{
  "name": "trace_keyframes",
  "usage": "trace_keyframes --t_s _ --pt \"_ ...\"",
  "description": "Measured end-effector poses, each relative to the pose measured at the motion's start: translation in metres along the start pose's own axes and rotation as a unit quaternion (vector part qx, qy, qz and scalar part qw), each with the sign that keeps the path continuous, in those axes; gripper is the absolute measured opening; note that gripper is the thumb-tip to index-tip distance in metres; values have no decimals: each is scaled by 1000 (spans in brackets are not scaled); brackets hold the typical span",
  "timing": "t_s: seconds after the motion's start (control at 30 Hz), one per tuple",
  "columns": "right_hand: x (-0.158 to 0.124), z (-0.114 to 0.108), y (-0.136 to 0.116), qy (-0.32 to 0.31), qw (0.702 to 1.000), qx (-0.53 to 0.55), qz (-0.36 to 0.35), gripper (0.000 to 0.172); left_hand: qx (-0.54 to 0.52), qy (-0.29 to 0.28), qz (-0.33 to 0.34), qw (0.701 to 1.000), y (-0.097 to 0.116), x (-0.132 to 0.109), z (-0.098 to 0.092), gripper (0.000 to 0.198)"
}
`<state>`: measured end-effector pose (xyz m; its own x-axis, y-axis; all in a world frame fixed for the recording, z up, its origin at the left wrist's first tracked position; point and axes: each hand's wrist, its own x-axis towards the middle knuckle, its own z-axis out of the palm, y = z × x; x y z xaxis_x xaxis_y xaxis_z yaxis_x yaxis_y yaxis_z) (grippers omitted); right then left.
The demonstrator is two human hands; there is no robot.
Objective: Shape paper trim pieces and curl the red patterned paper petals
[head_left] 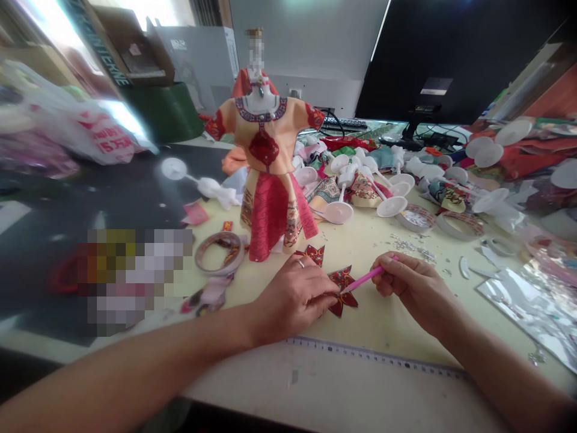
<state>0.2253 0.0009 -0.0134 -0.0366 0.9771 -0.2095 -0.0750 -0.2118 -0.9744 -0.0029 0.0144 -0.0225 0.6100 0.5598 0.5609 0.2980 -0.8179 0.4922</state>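
Smooth pink plastic pen (364,278)

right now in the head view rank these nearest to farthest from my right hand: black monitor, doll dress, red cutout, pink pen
1. the pink pen, held in your right hand
2. the red cutout, just left of the pen tip
3. the doll dress, farther left and back
4. the black monitor, far back, right of centre
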Motion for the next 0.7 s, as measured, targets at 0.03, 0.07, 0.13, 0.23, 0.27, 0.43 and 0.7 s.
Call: trace_keyframes --t_s 0.03,0.07,0.13,0.23,0.27,0.43,0.7 --pt "0 0 0 -3 1000 -3 0 26 3 -2 -2 1000 1 0 0 8" --pt "0 0 0 -5 1000 -5 1 26 5 -3 -3 1000 1 0 0 9" --pt "-1 0 1 -9 1000 -10 0 27 7 -3 -4 1000 2 1 -1 10" --pt "-1 0 1 -10 1000 -14 -2 27 8 -6 -5 1000 2 1 -1 13" --pt "-1 0 1 -10 1000 -14 -2 26 8 -8 -7 1000 2 1 -1 13" --pt "-1 0 1 -9 1000 -21 -7 26 6 -10 -20 1000 2 1 -1 13" --pt "-2 1 1 8 998 -48 -41 27 -25 -23 -49 998 3 2 -1 14"
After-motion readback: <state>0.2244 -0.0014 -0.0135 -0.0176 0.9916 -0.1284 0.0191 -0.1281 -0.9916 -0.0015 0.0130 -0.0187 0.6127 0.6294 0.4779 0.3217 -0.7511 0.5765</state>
